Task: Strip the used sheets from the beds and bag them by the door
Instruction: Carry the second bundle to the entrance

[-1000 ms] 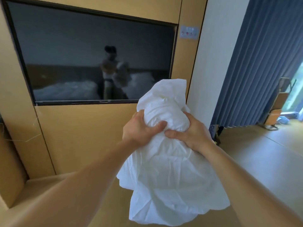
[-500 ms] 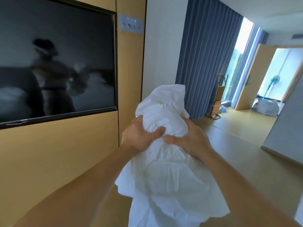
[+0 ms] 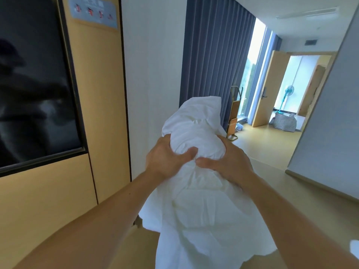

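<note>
Hanging near centre, the crumpled white fabric sheet bundle [image 3: 196,200] trails loose folds downward; these could catch underfoot and cause a trip. Left hand [image 3: 165,160] and right hand [image 3: 227,162], side by side, clamp its neck; a slackened grip would spill it. The striped fabric bag [image 3: 284,123] sits far right, beside the open wooden door [image 3: 266,90].

At centre, sheet bundle [image 3: 194,133], left hand [image 3: 167,158] on its left side, right hand [image 3: 227,162] on its right; wall screen [image 3: 35,84] far left, curtain [image 3: 213,55] behind; bag [image 3: 284,122] on floor [image 3: 272,144] beside open door [image 3: 266,90], far right
</note>
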The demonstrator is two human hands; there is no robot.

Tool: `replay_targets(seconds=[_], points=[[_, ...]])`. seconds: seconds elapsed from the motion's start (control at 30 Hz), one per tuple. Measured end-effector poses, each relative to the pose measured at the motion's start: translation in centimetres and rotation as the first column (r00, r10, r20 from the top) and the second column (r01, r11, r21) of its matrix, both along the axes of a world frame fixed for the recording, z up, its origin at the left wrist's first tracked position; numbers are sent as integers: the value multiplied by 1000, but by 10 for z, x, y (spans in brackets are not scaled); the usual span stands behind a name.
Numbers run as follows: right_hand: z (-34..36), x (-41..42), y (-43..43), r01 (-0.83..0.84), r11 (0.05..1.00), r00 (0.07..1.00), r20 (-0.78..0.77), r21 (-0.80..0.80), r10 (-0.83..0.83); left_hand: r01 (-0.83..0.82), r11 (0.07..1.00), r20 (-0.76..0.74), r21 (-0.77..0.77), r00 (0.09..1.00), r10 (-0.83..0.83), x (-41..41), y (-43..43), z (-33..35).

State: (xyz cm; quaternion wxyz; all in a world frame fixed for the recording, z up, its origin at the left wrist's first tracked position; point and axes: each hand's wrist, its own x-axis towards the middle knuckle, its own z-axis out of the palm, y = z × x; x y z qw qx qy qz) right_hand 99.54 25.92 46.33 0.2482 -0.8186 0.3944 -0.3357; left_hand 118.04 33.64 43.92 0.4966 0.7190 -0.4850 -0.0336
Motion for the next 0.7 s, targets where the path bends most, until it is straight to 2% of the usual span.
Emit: replay_targets(seconds=[0.17,0.3,0.47,0.57,0.63,0.7], points=[[3,28,-86,102,995,993,-64,7,-101,84,996,-34,-13,996,-84,32,-106,-7],[4,31,-149,191,981,982,-14,22,-190,202,979,-28,-39,979,-203,41,-188,2],[-1,15,-231,271,961,962,-23,44,-271,334,943,-38,15,942,-333,30,-288,-2],[0,7,-270,317,948,948,-42,21,-316,348,937,-11,10,937,-348,20,-332,0],[-12,-13,-342,323,945,946,3,48,-324,367,930,-33,-10,929,-367,0,-408,-10],[-11,-14,-366,321,947,947,-22,18,-321,356,934,-27,-14,934,-356,-2,-433,-10]])
